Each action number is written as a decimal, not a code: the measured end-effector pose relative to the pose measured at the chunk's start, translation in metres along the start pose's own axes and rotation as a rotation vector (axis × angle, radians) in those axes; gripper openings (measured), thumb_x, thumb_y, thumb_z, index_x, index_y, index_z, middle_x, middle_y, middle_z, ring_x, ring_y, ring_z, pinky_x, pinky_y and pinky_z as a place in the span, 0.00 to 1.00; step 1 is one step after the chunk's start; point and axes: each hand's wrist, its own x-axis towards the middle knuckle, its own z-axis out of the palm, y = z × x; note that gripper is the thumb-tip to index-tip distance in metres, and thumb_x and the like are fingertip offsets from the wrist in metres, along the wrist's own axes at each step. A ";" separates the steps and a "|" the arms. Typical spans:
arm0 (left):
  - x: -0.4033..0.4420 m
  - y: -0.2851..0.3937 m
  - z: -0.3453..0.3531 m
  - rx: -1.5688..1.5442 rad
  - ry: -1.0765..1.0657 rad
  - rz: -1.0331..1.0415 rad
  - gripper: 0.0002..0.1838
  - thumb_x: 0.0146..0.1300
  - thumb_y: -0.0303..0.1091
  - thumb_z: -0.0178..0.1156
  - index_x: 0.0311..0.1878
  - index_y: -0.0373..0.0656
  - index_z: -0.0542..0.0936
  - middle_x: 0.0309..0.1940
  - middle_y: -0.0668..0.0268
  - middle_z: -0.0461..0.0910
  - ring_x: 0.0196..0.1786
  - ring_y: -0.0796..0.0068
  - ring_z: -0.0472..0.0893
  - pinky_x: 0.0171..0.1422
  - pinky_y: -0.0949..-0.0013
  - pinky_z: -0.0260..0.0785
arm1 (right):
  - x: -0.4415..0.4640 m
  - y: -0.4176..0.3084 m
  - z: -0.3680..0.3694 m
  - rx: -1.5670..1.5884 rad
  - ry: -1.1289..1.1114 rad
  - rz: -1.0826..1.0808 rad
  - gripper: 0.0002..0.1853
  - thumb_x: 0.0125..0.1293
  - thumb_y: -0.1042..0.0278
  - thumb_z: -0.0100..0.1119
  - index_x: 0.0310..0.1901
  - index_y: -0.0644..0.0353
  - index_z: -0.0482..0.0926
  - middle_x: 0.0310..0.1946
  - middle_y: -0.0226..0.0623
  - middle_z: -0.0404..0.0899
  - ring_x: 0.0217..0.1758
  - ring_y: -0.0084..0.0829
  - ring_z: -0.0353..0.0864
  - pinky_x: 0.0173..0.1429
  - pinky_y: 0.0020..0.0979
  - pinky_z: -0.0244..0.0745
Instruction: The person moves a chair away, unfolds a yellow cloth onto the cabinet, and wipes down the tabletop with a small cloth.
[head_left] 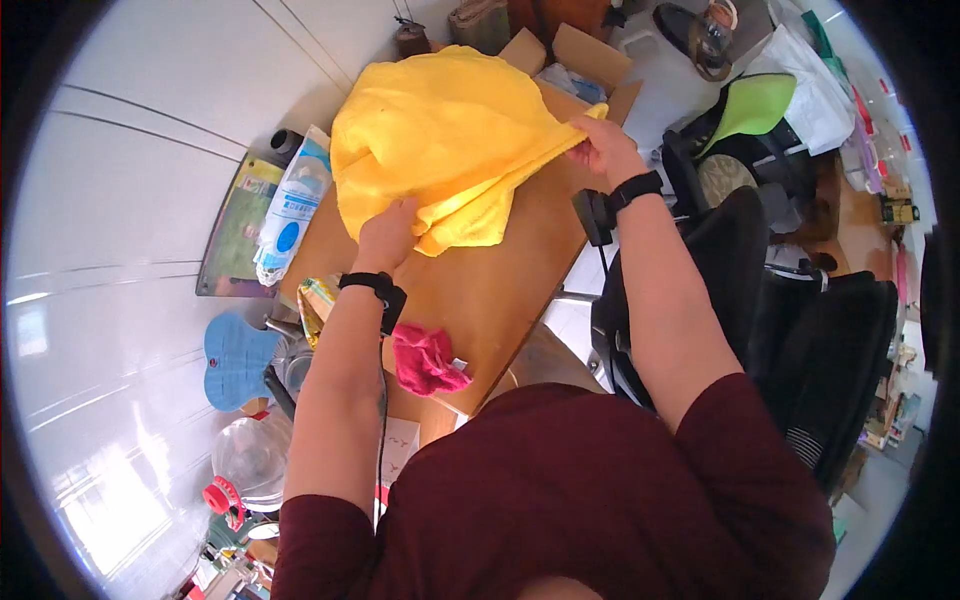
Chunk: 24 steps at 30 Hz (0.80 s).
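A large yellow towel is spread, billowing and creased, over the far part of the wooden table. My left hand grips its near left edge, fingers closed on the cloth. Out to the right, my right hand pinches a corner of the same towel and pulls that side into a taut slanting edge. A lower fold hangs between the two hands above the tabletop. Close to my body, a crumpled pink cloth with a small white tag lies at the table's near edge. Both wrists carry black straps with small devices.
Along the left wall stand a white and blue packet and a picture board. Behind the towel sits an open cardboard box. Black chairs crowd the right side. A blue stool seat and a clear jug are lower left.
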 end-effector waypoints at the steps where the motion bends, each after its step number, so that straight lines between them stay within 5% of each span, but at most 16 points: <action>1: 0.000 -0.001 0.000 0.000 -0.005 0.007 0.14 0.54 0.38 0.61 0.41 0.45 0.73 0.43 0.58 0.75 0.44 0.55 0.79 0.43 0.55 0.72 | -0.003 -0.004 0.003 0.009 -0.010 -0.011 0.11 0.61 0.67 0.58 0.44 0.58 0.73 0.40 0.35 0.79 0.38 0.30 0.80 0.41 0.32 0.80; 7: -0.006 0.001 -0.005 0.049 -0.122 0.153 0.36 0.34 0.50 0.74 0.49 0.47 0.72 0.49 0.63 0.72 0.46 0.57 0.78 0.46 0.59 0.73 | -0.001 -0.005 0.007 -0.040 -0.031 -0.056 0.11 0.61 0.68 0.57 0.45 0.59 0.73 0.40 0.36 0.79 0.39 0.32 0.80 0.41 0.33 0.80; 14: 0.007 -0.002 0.013 0.242 -0.100 0.213 0.10 0.56 0.34 0.54 0.42 0.48 0.74 0.43 0.62 0.74 0.40 0.56 0.80 0.40 0.57 0.74 | -0.016 0.050 0.016 -0.166 -0.068 0.055 0.19 0.59 0.60 0.56 0.50 0.59 0.71 0.42 0.39 0.78 0.39 0.35 0.80 0.43 0.40 0.77; 18: 0.009 -0.015 0.014 0.210 -0.038 0.327 0.08 0.59 0.33 0.49 0.40 0.48 0.76 0.36 0.61 0.77 0.38 0.57 0.81 0.37 0.57 0.74 | -0.017 0.096 0.034 -0.216 -0.173 0.251 0.25 0.57 0.56 0.61 0.53 0.60 0.70 0.45 0.41 0.76 0.44 0.38 0.77 0.49 0.49 0.72; 24: 0.028 0.007 -0.036 0.201 0.112 0.180 0.10 0.59 0.33 0.49 0.42 0.49 0.77 0.30 0.58 0.78 0.35 0.55 0.81 0.36 0.56 0.74 | -0.035 0.108 0.068 -0.134 -0.128 0.197 0.30 0.53 0.53 0.68 0.53 0.60 0.69 0.48 0.39 0.71 0.45 0.39 0.73 0.50 0.49 0.72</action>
